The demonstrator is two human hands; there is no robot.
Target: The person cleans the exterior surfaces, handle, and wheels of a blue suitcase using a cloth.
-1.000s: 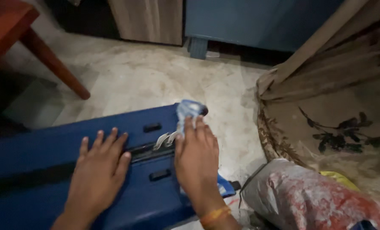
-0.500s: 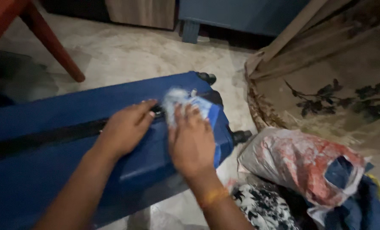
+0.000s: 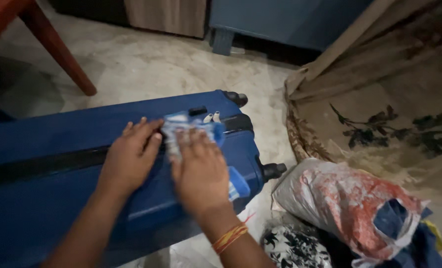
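Blue suitcase (image 3: pixel 57 149) lying flat on the marble floor (image 3: pixel 146 69). Left hand (image 3: pixel 129 159) flat on its top by the black zip line. Right hand (image 3: pixel 201 173) presses a pale blue cloth (image 3: pixel 181 126), possibly a plastic wrapper, blurred. Red-and-white plastic bag (image 3: pixel 345 198) just beside the suitcase wheels.

Pale marble floor (image 3: pixel 156 69), red wooden table leg (image 3: pixel 57 49), blue cabinet (image 3: pixel 290 20)

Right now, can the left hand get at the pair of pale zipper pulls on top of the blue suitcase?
Probably yes. The left hand lies flat on the suitcase, and the zipper pulls sit uncovered beyond the cloth under the right hand; it would have to cross those.
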